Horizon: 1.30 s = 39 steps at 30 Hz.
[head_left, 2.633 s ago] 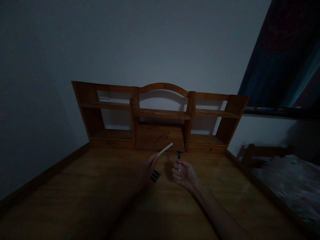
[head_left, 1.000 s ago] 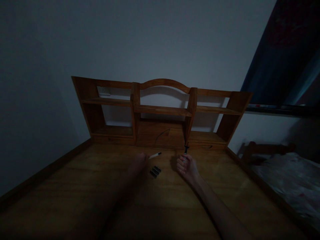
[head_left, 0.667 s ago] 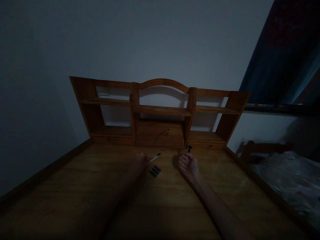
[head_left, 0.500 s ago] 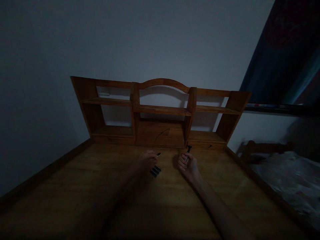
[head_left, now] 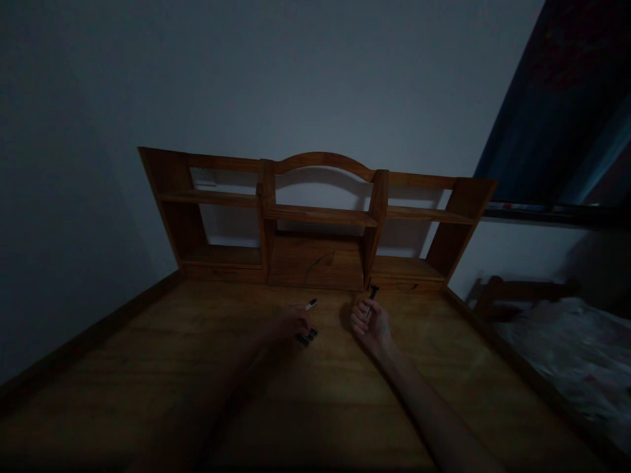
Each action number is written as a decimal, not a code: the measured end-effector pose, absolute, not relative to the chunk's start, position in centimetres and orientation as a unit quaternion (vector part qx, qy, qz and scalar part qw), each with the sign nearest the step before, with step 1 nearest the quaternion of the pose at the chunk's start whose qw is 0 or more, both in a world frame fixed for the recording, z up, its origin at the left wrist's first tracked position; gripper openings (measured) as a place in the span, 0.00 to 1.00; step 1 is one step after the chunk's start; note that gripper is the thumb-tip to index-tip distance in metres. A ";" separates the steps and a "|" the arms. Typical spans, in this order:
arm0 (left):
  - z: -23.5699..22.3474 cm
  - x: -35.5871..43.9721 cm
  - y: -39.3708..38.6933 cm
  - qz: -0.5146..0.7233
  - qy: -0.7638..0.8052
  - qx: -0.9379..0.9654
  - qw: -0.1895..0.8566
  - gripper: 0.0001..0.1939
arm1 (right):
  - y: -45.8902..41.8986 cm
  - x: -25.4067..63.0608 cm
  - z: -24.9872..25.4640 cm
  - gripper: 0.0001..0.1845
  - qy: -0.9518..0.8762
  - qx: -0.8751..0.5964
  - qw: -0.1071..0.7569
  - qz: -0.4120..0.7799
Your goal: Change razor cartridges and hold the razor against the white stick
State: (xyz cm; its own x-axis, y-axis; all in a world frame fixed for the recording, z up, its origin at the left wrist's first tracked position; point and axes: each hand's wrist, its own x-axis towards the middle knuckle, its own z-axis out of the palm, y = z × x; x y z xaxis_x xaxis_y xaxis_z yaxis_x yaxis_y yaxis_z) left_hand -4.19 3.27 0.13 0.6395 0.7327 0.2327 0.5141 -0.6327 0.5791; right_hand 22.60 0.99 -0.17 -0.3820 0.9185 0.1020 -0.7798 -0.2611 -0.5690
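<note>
Left hand (head_left: pixel 294 320) at oblong black blocks (head_left: pixel 305 339), grip indeterminable; right of blocks, right hand (head_left: pixel 371 323) clasps T-shaped black-headed razor (head_left: pixel 374 291); apparent pickup requires pinching.

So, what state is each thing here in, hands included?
Right hand: closed.
Razor: in the right hand, dark head exposed.
Small black pieces: on the wooden desk, partly covered.
Left hand: bent down at the black pieces; grip unclear.
White stick with dark tip: partly hidden.
Right drawer: shut.
Bedding: rumpled.
Curtain: hanging.
</note>
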 end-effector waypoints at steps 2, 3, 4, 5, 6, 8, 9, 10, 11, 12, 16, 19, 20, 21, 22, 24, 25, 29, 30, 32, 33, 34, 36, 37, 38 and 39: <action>-0.1 -4.2 3.4 0.221 0.362 0.876 0.231 0.05 | 0.9 22.6 -0.1 0.15 -0.274 -0.122 0.540 0.786; -0.2 -4.2 3.4 0.218 0.364 0.876 0.229 0.05 | 0.9 22.6 -0.1 0.15 -0.272 -0.121 0.541 0.786; -0.4 -4.2 3.5 0.215 0.366 0.876 0.228 0.05 | 0.9 22.6 -0.1 0.15 -0.271 -0.121 0.542 0.787; -0.5 -4.2 3.6 0.214 0.367 0.877 0.226 0.04 | 0.9 22.6 -0.1 0.15 -0.269 -0.121 0.542 0.787; -0.6 -4.2 3.6 0.211 0.367 0.878 0.223 0.04 | 0.9 22.5 -0.1 0.16 -0.268 -0.122 0.541 0.788; -0.9 -4.2 3.8 0.205 0.366 0.881 0.219 0.05 | 0.9 22.5 -0.1 0.16 -0.270 -0.127 0.539 0.787; -1.0 -4.2 3.8 0.200 0.365 0.882 0.219 0.05 | 0.9 22.5 -0.1 0.16 -0.271 -0.130 0.539 0.787; -1.1 -4.2 3.9 0.196 0.363 0.884 0.221 0.05 | 0.9 22.6 -0.1 0.16 -0.273 -0.133 0.539 0.785; -1.1 -4.2 4.0 0.193 0.359 0.886 0.223 0.06 | 0.9 22.6 -0.1 0.16 -0.274 -0.135 0.541 0.784; -1.2 -4.2 4.0 0.190 0.354 0.888 0.225 0.06 | 1.0 22.6 -0.1 0.16 -0.275 -0.137 0.542 0.782; -1.1 -4.1 4.1 0.194 0.342 0.891 0.228 0.06 | 1.1 22.7 -0.3 0.17 -0.279 -0.136 0.543 0.780; -1.0 -4.1 4.0 0.206 0.337 0.892 0.219 0.07 | 1.1 22.7 -0.3 0.16 -0.280 -0.131 0.542 0.781; -0.9 -4.1 3.9 0.209 0.337 0.892 0.218 0.06 | 1.1 22.7 -0.3 0.16 -0.280 -0.129 0.541 0.782; -0.8 -4.0 3.8 0.210 0.338 0.891 0.218 0.06 | 1.1 22.6 -0.3 0.16 -0.279 -0.127 0.540 0.784; -0.7 -4.0 3.7 0.209 0.341 0.890 0.220 0.06 | 1.1 22.6 -0.3 0.16 -0.278 -0.125 0.539 0.785; -0.5 -3.9 3.5 0.202 0.348 0.888 0.222 0.06 | 1.0 22.6 -0.2 0.16 -0.276 -0.122 0.536 0.788; -0.4 -3.9 3.4 0.198 0.351 0.888 0.222 0.06 | 1.0 22.6 -0.2 0.16 -0.276 -0.122 0.535 0.789; 0.1 -4.2 3.1 0.209 0.342 0.885 0.236 0.05 | 0.9 22.6 0.0 0.16 -0.278 -0.124 0.535 0.788; 0.3 -4.4 3.0 0.215 0.338 0.883 0.246 0.05 | 0.9 22.6 0.1 0.16 -0.278 -0.124 0.537 0.787; 0.6 -4.4 2.9 0.235 0.338 0.868 0.277 0.06 | 0.8 22.6 0.2 0.16 -0.276 -0.127 0.541 0.784; 0.8 -4.3 2.9 0.254 0.345 0.853 0.298 0.07 | 0.8 22.6 0.3 0.16 -0.276 -0.131 0.544 0.781; 0.9 -4.1 2.9 0.280 0.354 0.833 0.320 0.08 | 0.8 22.5 0.4 0.16 -0.279 -0.140 0.546 0.777; 0.9 -3.2 3.0 0.352 0.371 0.779 0.363 0.10 | 0.9 22.4 0.4 0.16 -0.293 -0.178 0.542 0.767; 0.7 -2.7 3.1 0.392 0.373 0.751 0.378 0.11 | 0.9 22.3 0.4 0.17 -0.305 -0.212 0.533 0.760; 0.4 -2.1 3.2 0.434 0.374 0.722 0.388 0.12 | 1.0 22.1 0.4 0.18 -0.320 -0.254 0.524 0.748; -0.1 -1.5 3.3 0.469 0.371 0.695 0.399 0.14 | 1.0 21.9 0.2 0.19 -0.335 -0.300 0.515 0.730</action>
State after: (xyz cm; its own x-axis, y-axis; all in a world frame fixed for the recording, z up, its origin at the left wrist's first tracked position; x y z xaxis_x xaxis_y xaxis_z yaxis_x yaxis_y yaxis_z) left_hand -1.53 3.30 -0.06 0.2844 0.8903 0.3556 0.1424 -0.4061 0.9027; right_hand 21.89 1.02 0.25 -0.2902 0.9524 -0.0930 -0.5503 -0.2456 -0.7980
